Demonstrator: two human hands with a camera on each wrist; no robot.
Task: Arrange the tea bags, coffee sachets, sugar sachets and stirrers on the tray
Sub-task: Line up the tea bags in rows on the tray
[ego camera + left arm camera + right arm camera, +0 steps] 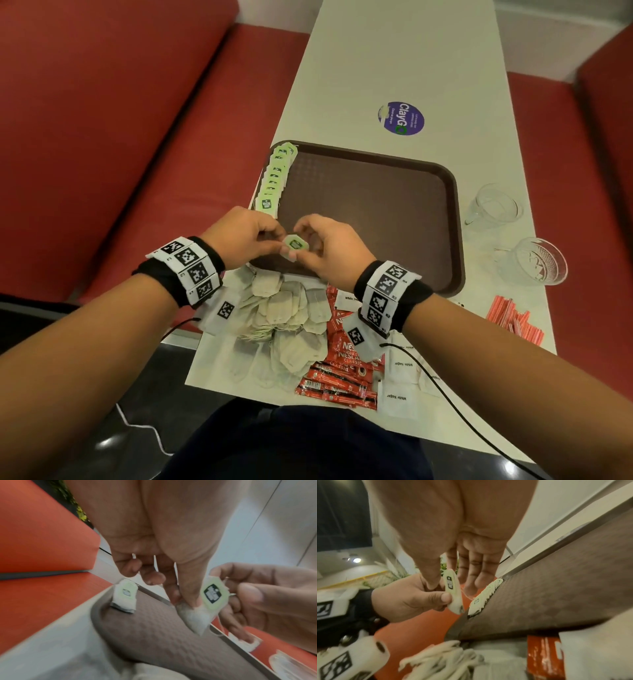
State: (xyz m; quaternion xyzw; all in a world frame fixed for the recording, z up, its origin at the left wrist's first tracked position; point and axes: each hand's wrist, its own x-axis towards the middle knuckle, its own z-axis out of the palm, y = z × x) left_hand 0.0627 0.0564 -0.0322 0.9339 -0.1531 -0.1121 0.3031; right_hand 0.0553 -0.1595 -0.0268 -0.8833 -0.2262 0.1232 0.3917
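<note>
While the head view hides it, left hand (154, 555) pinches tea bag (197, 616).

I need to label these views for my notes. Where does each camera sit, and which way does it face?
Head: above, facing down at the tray; both forearms, left hand and right hand show.
Left wrist: under the left forearm, facing along the palm at the tea bag.
Right wrist: under the right forearm, facing along the palm toward the row of tea bags.
All three share the pinched tea bag.
</note>
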